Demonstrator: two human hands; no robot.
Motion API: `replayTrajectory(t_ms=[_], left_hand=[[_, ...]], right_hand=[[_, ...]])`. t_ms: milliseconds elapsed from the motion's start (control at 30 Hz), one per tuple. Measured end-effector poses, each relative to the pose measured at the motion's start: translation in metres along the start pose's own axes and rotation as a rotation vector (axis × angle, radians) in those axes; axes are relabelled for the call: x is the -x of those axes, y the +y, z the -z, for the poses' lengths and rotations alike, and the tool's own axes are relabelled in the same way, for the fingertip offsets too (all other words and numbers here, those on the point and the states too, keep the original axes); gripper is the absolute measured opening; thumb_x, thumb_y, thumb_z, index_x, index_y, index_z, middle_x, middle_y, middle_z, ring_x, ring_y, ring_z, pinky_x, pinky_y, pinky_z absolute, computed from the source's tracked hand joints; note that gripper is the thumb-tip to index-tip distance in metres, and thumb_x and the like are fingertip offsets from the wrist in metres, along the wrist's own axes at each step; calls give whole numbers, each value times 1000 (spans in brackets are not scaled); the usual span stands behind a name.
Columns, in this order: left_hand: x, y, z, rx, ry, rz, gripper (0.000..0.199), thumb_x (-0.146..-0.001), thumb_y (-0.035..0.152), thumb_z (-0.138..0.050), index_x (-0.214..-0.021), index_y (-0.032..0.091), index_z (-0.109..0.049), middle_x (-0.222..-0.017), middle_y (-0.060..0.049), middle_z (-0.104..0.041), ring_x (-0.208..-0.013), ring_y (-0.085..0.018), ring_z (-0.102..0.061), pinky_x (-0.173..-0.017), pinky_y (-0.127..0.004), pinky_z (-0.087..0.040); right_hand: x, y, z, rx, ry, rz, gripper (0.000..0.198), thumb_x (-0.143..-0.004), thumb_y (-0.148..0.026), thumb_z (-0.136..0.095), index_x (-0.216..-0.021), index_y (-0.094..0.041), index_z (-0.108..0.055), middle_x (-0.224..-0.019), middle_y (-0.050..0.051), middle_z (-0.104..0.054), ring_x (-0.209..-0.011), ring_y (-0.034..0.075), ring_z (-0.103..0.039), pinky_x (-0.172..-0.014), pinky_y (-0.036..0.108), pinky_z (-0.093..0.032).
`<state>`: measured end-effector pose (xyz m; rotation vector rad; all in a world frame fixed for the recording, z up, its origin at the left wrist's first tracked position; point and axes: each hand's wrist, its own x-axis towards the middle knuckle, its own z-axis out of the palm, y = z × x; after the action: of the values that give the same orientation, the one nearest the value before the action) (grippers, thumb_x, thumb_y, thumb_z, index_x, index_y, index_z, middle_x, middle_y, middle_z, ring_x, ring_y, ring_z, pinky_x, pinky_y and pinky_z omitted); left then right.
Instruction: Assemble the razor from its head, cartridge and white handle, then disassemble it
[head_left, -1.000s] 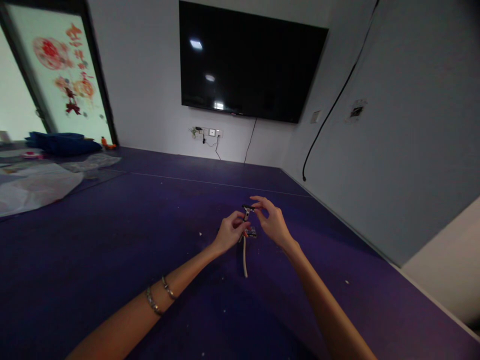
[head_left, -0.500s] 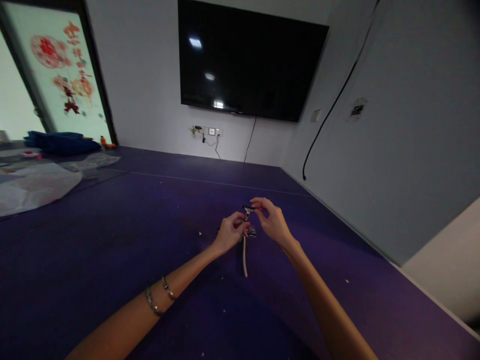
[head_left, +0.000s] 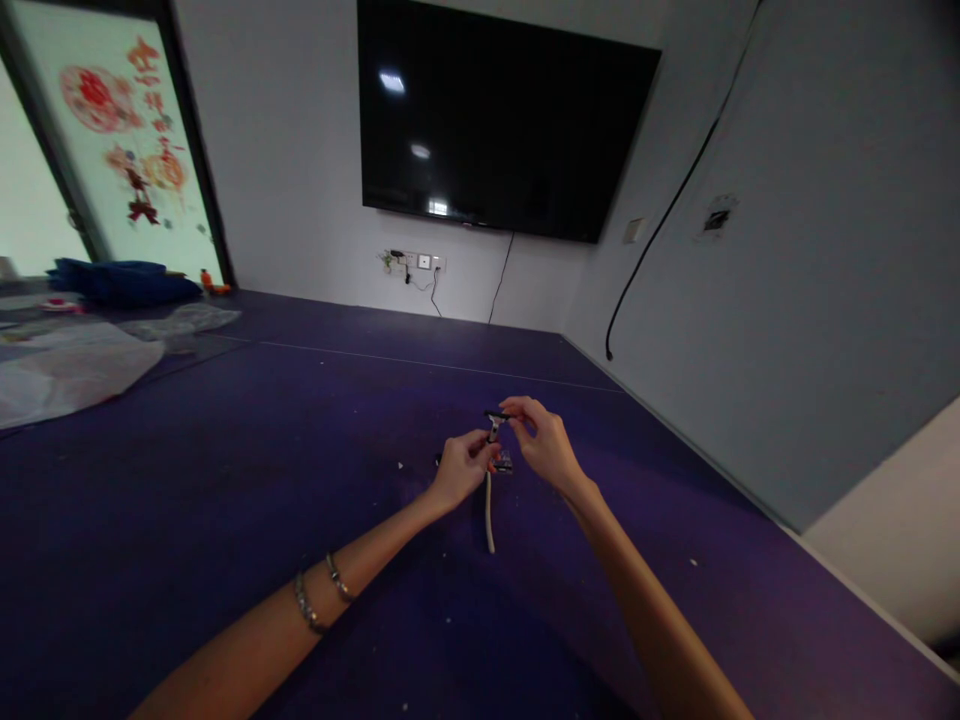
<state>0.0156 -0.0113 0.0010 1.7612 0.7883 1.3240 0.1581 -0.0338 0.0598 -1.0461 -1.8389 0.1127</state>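
Note:
A small T-shaped object [head_left: 494,429], with a dark bar across its top and a pale, shiny stem, is held up between my hands. My left hand [head_left: 461,466] pinches the stem from the left, its fingers closed. At the upper right, my right hand [head_left: 546,440] has thumb and fingertips closed on the end of the dark bar. Just below them is a little dark-and-silver piece [head_left: 503,462] with some red beside it, partly behind my left fingers; what it is stays unclear. A cream-coloured strip or tube [head_left: 490,515] extends toward me from under the left hand.
The purple floor [head_left: 300,520] carries scattered white specks. Clear plastic sheeting [head_left: 82,365] and dark blue cloth [head_left: 124,284] lie at far left. A black cable [head_left: 660,225] hangs along the right wall; a television [head_left: 502,120] is mounted ahead.
Almost nothing differs. Both hands keep their grip on the T-shaped object in nearly the same place, and the view has shifted very slightly.

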Motion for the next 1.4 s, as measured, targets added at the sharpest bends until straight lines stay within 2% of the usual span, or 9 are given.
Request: replayTrajectory(t_ms=[533,767,967,1167,1300,1400], left_hand=[[0,7,-3,98,-9,69,14,-75,26,-54,-68,14,-57,-58,0,-57,-49,-11,-54,-50,-22,-42],[-1,6,-3,112,-18,57,14,-75,27,-55,-70,15,-57,-60,1,-58,-51,-11,-55,-51,-22,-43],[0,15,-3,215,-40,105,19,-75,33,-57,-76,14,-57,-61,0,-59,-49,-13,-56,-49,-24,-44],[-3,20,0,235,-73,110,21,-76,33,-58,-81,13,-58,-64,-1,-61,-51,-12,-58,-53,-24,-45],[-8,16,4,251,-102,121,26,-78,35,-56,-90,12,-58,-74,-5,-65,-59,-15,-62,-59,-27,-47],[-15,13,10,270,-75,125,26,-81,35,-53,-94,13,-58,-85,-8,-67,-72,-17,-64,-70,-31,-49]], right_hand=[[0,2,-1,-23,5,-16,21,-76,-11,-42,-90,-20,-55,-86,4,-61,-82,15,-58,-77,31,-46],[-1,4,0,-40,5,-29,21,-76,-11,-43,-91,-21,-54,-88,4,-62,-83,16,-59,-78,32,-47],[-2,4,0,-68,17,-33,23,-77,-12,-44,-95,-21,-54,-90,5,-63,-86,16,-60,-80,32,-47],[-3,0,6,-122,20,-65,28,-78,-15,-49,-106,-21,-54,-90,5,-66,-83,15,-62,-80,31,-47],[-5,1,11,-101,77,-86,21,-79,-21,-50,-98,-19,-59,-89,6,-66,-83,16,-62,-76,30,-48],[-5,7,10,-43,133,-162,18,-78,-26,-51,-90,-17,-62,-83,6,-66,-77,17,-61,-70,29,-48]])
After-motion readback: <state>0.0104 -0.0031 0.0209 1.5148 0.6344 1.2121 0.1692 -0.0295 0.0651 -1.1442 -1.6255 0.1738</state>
